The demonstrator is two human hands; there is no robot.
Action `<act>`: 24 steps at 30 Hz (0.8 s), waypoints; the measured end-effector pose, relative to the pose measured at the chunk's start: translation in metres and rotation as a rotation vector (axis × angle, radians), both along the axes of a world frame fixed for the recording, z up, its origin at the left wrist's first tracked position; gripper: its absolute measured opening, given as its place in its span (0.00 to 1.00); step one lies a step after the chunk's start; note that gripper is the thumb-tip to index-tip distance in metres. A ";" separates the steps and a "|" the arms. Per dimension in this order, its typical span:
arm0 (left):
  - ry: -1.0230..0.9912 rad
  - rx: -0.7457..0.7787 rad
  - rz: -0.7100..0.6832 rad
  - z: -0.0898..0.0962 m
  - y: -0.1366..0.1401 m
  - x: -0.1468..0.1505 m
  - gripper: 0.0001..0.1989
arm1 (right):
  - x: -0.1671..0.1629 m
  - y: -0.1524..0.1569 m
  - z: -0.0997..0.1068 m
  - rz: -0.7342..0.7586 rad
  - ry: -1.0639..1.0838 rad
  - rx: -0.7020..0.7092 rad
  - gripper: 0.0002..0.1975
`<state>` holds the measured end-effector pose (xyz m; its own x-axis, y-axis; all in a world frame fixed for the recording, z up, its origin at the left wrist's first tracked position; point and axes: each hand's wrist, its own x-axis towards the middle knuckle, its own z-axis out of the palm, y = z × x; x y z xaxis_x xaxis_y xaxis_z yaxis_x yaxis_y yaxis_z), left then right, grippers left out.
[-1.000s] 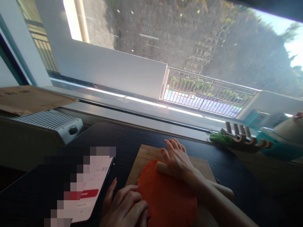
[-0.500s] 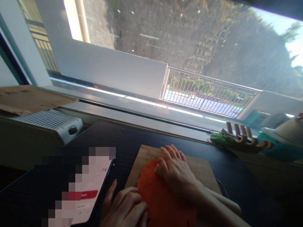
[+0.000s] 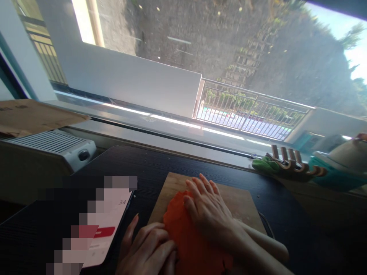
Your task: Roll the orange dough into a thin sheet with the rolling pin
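Observation:
A flat, round sheet of orange dough [image 3: 180, 229] with an uneven edge lies on a wooden board [image 3: 237, 198]. My left hand [image 3: 149, 244] is at the sheet's left edge, its fingers bent onto it and one finger sticking up apart; the fingertips are hidden. Over the sheet's right side my right hand [image 3: 206, 202] lies palm down with its fingers stretched towards the board's far edge. A pale rounded stick, which looks like a rolling pin [image 3: 272, 242], shows beyond my right forearm; its middle is hidden under the hand and arm.
On the dark table [image 3: 143, 164], a phone [image 3: 106, 244] with a lit, partly blurred screen lies left of the board. A white heater-like unit [image 3: 83, 152] carries brown paper [image 3: 37, 116]. By the window sill are a green cloth [image 3: 265, 164], wooden hooks [image 3: 289, 160] and a teal container [image 3: 329, 177].
The whole view has shifted slightly left and up. My right hand's fingers have slid a little forward over the board, and the left hand stays at the dough's edge.

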<state>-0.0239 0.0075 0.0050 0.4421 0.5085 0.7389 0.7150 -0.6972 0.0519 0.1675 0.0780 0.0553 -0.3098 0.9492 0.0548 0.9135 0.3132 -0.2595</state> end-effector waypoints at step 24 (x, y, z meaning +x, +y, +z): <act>0.038 -0.226 0.448 0.018 0.006 -0.007 0.07 | 0.046 0.022 0.010 -0.163 -0.064 0.305 0.22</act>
